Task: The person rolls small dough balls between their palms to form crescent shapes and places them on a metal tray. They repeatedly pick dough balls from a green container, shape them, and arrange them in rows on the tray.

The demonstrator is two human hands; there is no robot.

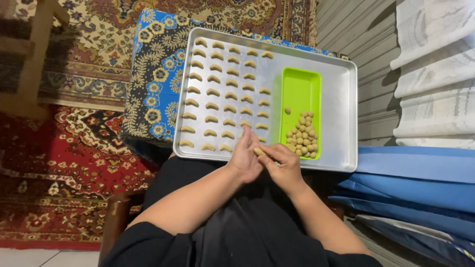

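pale dough piece (259, 151) sits pinched between your left hand (246, 159) and right hand (280, 163) at the metal tray (341, 118)'s near edge; crescents (222, 94) fill most rows, dough balls (302, 136) remain in the green dish (300, 91).

Dough crescents (222, 94) fill the tray (341, 123) left; dish (300, 91) of balls (303, 138) right

A low stand covered with a blue floral cloth (153, 84) stands in the upper middle of the frame, on a red patterned carpet (64, 163). Directly on the cloth lies a silver baking tray (341, 118), which reaches past the cloth toward the right.
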